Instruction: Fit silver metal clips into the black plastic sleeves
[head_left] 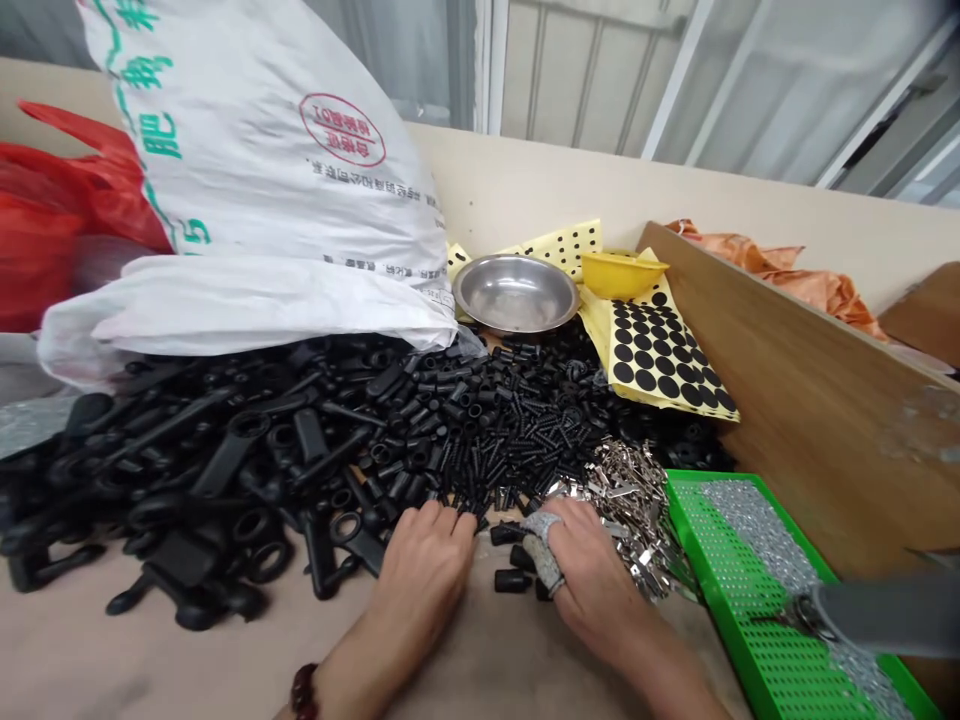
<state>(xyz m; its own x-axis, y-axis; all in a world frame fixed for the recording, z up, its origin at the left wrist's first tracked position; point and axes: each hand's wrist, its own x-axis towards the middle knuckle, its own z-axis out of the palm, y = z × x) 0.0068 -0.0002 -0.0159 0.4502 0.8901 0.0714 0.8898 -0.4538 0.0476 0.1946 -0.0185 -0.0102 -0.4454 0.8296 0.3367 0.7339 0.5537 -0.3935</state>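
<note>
My left hand (pixel 431 560) is at the front edge of the pile, its fingers curled down with the tips hidden, so what they hold does not show. Beside it are small black sleeves and black screws (pixel 540 430). My right hand (pixel 585 570), with grey tape (pixel 546 550) wound round two fingers, is closed at the left edge of a heap of small metal clips (pixel 637 500). What lies inside its grip is hidden. Several short black cylinders (pixel 513 580) rest on the table between my hands, some partly under the taped fingers.
Black plastic handles (pixel 232 450) are heaped at left before a white woven sack (pixel 285 180). Behind stand a steel bowl (pixel 516 290), a yellow bowl (pixel 621 272) and black-dot sticker sheets (pixel 667 355). On the right, a power driver (pixel 877 610) overhangs a green tray (pixel 780 650) of small screws.
</note>
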